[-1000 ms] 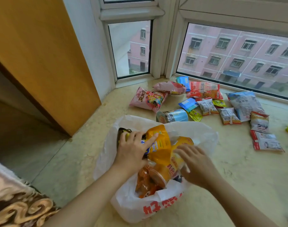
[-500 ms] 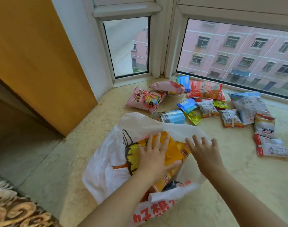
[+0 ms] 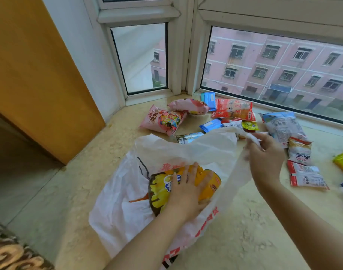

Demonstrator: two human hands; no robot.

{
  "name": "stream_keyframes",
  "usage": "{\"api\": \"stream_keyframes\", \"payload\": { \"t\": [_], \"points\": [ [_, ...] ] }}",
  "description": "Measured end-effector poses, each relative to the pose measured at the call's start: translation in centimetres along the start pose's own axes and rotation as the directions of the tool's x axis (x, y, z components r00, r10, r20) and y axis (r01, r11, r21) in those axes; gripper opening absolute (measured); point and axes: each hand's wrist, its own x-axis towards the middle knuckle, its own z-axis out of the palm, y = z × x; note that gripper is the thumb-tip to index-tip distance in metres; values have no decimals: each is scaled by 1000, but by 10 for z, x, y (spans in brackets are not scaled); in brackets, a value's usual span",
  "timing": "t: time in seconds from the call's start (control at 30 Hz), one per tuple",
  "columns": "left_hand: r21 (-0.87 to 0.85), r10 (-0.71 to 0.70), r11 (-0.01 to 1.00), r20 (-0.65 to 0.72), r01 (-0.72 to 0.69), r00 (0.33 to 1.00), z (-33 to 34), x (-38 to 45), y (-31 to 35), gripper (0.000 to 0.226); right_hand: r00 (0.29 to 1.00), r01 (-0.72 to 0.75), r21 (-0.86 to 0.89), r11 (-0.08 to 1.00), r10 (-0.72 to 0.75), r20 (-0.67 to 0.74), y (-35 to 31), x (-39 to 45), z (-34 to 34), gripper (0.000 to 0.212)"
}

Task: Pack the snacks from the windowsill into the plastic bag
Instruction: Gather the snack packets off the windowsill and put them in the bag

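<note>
2 hands (image 3: 187, 189) (image 3: 264, 154) on plastic bag (image 3: 118, 211)

1. One head-worn wide-angle view, looking forward and down, close over the windowsill (image 3: 244, 230).
2. It faces the far corner window (image 3: 273, 65); forearms enter from the near edge.

Door panel (image 3: 40, 75): orange-brown wood, upright, far to the left of the hands.
Window frame (image 3: 184, 55): white, meeting in a corner beyond the hands.
Building (image 3: 273, 69): pink, with rows of dark windows, seen through the glass ahead and to the right.
Patterned fabric (image 3: 12, 254): brown and cream swirls, low and left of the hands, at the picture's corner.
</note>
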Motion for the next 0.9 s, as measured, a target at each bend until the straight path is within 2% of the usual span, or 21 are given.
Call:
{"api": "stream_keyframes", "payload": {
  "t": [0.1, 0.17, 0.2, 0.23, 0.3, 0.37, 0.43, 0.5, 0.57, 0.73, 0.83, 0.9],
  "points": [
    [-233, 21, 972, -30, -27, 999, -3, -2, -4, 81, 992, 53, -75, 996, -44, 119, -1, -8, -5, 46],
    [-312, -8, 950, -125, -32, 992, -4, -11, -15, 79, 958, 266, -211, 941, -233, 167, 1, -21, -8, 68],
    [-302, -27, 953, -185, -30, 982, -5, -18, -22, 76, 899, 434, -276, 857, -396, 185, 1, -30, -10, 71],
    [-272, -51, 962, -234, -15, 971, -3, -26, -31, 74, 795, 606, -307, 734, -566, 217, 1, -40, -10, 68],
    [-193, -109, 979, -271, 57, 956, 2, -44, -52, 73, 533, 845, -251, 472, -776, 336, 1, -63, -4, 54],
    [-106, -149, 986, -231, 128, 961, 10, -61, -72, 80, 339, 939, -135, 317, -786, 517, 5, -91, 12, 49],
    [-75, -175, 984, -172, 164, 969, 18, -73, -86, 91, 253, 962, -111, 250, -655, 712, 15, -118, 32, 55],
    [-76, -198, 979, -131, 189, 971, 20, -79, -95, 103, 234, 963, -123, 239, -518, 823, 26, -138, 51, 50],
    [-74, -216, 975, -94, 210, 972, 17, -81, -98, 115, 257, 951, -149, 271, -422, 869, 35, -146, 62, 43],
    [53, -212, 976, 53, 210, 976, 22, -91, -110, 112, 383, 899, -278, 339, -298, 874, 47, -136, 56, 39],
    [-18, -210, 978, -4, 210, 978, 25, -96, -106, 107, 442, 860, -315, 402, -276, 854, 51, -130, 42, 57],
    [-38, -182, 983, -106, 179, 977, 19, -99, -101, 97, 458, 853, -331, 403, -275, 845, 55, -129, 37, 58]
  ]
}}
